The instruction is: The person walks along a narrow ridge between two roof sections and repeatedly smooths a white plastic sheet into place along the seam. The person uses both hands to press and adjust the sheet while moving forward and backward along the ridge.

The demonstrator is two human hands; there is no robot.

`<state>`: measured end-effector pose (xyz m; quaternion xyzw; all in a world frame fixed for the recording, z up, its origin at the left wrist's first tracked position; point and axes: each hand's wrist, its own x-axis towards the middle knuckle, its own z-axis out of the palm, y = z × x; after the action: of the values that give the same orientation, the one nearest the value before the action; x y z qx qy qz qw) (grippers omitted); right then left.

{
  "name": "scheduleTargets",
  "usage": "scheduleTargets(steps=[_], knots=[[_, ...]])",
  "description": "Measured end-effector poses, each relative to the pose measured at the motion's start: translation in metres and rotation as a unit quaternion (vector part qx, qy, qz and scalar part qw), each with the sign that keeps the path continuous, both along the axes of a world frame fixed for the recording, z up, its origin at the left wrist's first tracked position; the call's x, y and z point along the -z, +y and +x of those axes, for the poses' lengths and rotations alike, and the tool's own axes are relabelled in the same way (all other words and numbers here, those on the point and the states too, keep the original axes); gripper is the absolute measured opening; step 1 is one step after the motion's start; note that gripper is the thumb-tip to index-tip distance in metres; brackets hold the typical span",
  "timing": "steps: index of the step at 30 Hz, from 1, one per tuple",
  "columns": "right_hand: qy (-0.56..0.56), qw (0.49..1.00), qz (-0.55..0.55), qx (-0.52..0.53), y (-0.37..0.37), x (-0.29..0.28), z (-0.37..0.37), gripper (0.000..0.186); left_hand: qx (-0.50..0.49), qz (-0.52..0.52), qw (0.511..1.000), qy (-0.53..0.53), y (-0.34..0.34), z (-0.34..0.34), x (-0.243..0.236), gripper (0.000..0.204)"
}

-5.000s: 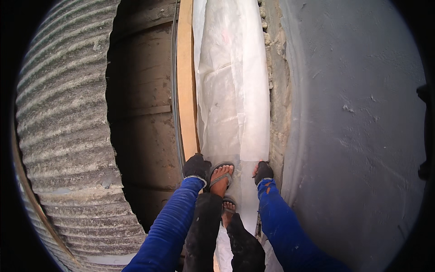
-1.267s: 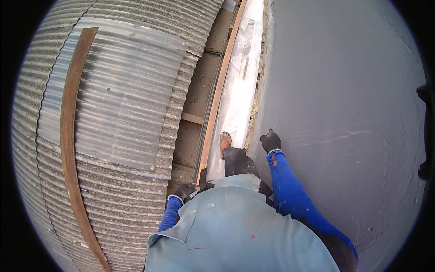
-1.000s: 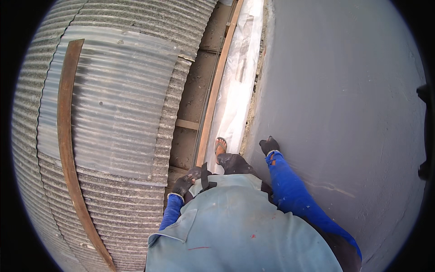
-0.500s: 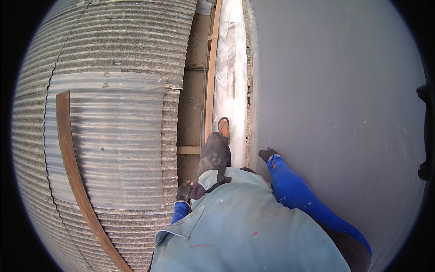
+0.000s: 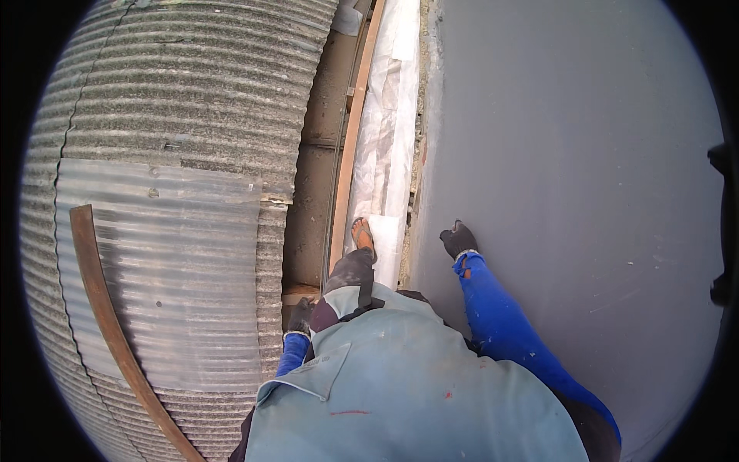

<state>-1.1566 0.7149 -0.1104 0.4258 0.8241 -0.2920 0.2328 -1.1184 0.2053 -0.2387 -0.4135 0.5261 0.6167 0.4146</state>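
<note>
My right hand [image 5: 459, 239], in a dark glove below a blue sleeve, reaches out against the smooth grey wall [image 5: 570, 154]. Its thumb and fingers look apart, and I see nothing held in it. Down beside my thigh is my left hand [image 5: 300, 314], also dark-gloved. It lies next to the gap at the corrugated roof's edge, and its fingers are too hidden to judge. My foot [image 5: 362, 237] in a flip-flop stands on a narrow ledge covered with white plastic sheeting [image 5: 389, 138].
Left of the ledge run a long wooden batten [image 5: 354, 131] and a deep gap [image 5: 314, 200]. Beyond lie the corrugated roof [image 5: 208, 69], a translucent corrugated panel [image 5: 185, 269] and a rusty brown strip [image 5: 104, 300]. A rough broken edge [image 5: 414, 185] borders the wall.
The roof, panel and brown strip have shifted down and left in the view. My right hand has moved up along the wall, its fingers now more extended. My left hand stays low beside my thigh.
</note>
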Motion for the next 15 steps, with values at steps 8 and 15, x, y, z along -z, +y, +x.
scheduleTargets(steps=[8, 15], knots=[[-0.016, 0.998, -0.017, 0.059, 0.013, 0.023, -0.001, 0.064, 0.268, -0.187, 0.922, 0.209, 0.056, -0.133, -0.098, 0.044], [-0.134, 0.932, -0.053, -0.332, 0.055, 0.044, -0.036, 0.034, 0.235, -0.195, 0.941, 0.144, 0.053, -0.165, -0.054, 0.044]])
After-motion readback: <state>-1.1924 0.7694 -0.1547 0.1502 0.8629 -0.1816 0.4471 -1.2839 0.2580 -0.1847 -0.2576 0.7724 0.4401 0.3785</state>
